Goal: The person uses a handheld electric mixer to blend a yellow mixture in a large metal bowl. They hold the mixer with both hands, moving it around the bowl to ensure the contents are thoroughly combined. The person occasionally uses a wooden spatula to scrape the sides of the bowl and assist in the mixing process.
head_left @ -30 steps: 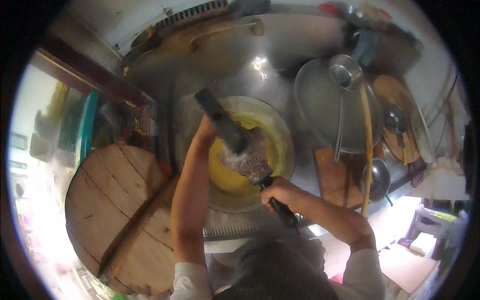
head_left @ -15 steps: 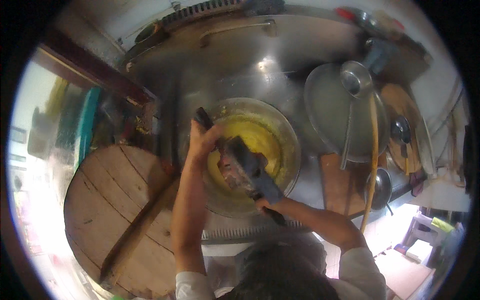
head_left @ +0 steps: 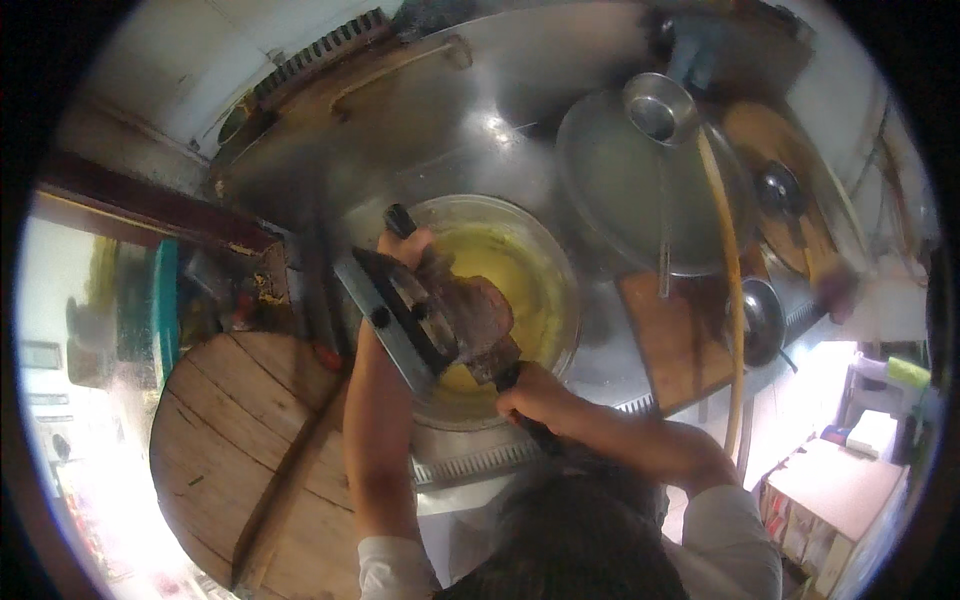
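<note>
The left hand (head_left: 404,249) and the right hand (head_left: 541,396) each close around a black handle (head_left: 399,219) of a mottled brown-and-grey, two-handled tool (head_left: 468,315), held over a wide, round, silvery metal pan (head_left: 564,285) with yellow contents (head_left: 527,298). A round, brown wooden board (head_left: 225,430) lies left of the pan.
</note>
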A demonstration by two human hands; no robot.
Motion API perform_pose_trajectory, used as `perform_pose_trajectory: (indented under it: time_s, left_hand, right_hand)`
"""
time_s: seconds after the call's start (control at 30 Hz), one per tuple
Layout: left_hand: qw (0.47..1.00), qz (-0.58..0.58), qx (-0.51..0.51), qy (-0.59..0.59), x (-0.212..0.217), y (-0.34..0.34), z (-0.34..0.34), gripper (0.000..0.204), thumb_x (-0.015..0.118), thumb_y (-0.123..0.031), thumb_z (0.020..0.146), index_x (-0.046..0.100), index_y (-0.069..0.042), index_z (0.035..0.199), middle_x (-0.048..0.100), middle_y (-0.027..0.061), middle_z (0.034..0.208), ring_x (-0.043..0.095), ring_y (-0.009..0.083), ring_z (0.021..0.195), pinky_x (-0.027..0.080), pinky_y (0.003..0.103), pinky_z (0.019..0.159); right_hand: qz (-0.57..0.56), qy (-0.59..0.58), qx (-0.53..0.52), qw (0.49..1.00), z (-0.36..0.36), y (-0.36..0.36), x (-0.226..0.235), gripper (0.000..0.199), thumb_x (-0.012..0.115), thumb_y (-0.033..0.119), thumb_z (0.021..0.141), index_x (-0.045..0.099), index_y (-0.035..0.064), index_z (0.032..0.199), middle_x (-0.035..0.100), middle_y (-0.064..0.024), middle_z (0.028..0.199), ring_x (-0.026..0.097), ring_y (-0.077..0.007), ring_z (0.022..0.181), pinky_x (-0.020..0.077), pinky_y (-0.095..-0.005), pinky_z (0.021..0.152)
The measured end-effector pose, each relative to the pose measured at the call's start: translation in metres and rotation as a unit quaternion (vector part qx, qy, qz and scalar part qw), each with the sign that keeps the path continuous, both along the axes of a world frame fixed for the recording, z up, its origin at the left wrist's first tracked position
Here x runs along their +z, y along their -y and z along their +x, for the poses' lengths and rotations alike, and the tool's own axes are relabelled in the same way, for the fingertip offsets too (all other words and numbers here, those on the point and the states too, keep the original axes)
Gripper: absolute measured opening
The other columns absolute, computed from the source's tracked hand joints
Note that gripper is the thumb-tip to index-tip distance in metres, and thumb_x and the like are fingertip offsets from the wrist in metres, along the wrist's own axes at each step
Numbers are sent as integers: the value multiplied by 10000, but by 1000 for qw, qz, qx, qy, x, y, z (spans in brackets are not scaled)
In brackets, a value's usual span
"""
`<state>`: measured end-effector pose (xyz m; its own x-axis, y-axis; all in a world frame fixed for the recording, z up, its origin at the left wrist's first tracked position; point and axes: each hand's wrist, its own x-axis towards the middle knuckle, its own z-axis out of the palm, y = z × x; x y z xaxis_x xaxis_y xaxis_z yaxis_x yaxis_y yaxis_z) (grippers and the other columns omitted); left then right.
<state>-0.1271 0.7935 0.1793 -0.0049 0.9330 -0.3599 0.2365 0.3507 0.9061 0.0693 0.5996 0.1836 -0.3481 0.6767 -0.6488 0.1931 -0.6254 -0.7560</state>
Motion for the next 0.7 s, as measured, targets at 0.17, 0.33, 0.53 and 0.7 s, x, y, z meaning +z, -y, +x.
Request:
perform_pose_trajectory:
  time_s: [0.17,0.33,0.53,0.7]
  left_hand:
    - [949,-19,42,311,3,43,9,254,627,-196,790,561,-24,965,582,67,820,575,187,656,481,317,577]
    - [964,3,24,264,-32,44,-22,276,641,-170,788,556,-41,1017,585,56,837,570,164,714,476,291,600]
    - [985,164,57,-3,-20,45,-39,377,658,-138,758,530,-39,1099,595,60,889,562,136,757,473,285,630]
    - [956,152,138,209,-8,32,-53,387,649,-102,706,503,4,1049,587,62,861,559,148,766,468,295,659]
  right_hand:
    - [-100,-122,9,987,13,5,20,79,607,37,587,539,1,607,531,-89,545,511,-184,464,390,-311,449]
    - [-102,-142,55,983,13,19,-15,74,608,45,593,544,19,622,521,-83,552,511,-178,476,391,-307,452]
    - [-34,-91,128,987,-3,6,-31,81,611,79,600,546,33,613,528,-71,558,524,-166,475,414,-306,460]
    - [31,-56,107,992,-23,-21,-38,161,633,149,581,550,20,534,552,-81,504,541,-171,441,429,-313,465]
